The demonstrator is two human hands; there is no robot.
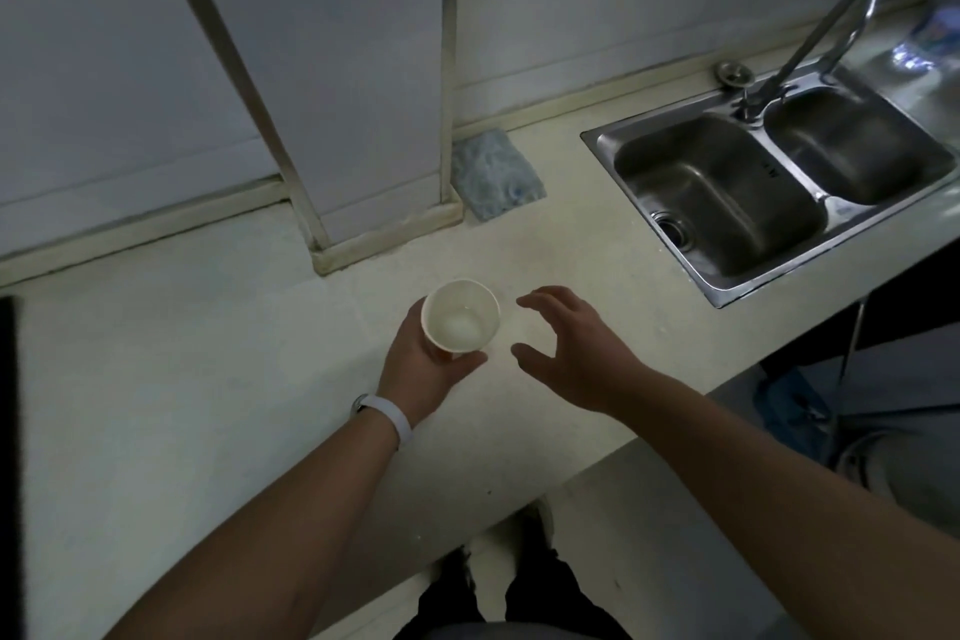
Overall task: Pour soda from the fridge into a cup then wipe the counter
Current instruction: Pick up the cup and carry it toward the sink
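Left hand (423, 364) round smooth white cup (460, 316)

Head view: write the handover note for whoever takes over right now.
Left hand grips the white paper cup, upright, low over the pale counter; whether it touches the surface is unclear.
Right hand is open, fingers spread, just right of the cup, holding nothing.
The cup's inside looks pale; whether any soda is in it cannot be told. No soda container in view.
Folded blue cloth lies at the back of the counter, left of the steel double sink.
Done: cup in hand at the counter.
Left: confirm the pour, then wipe the counter.
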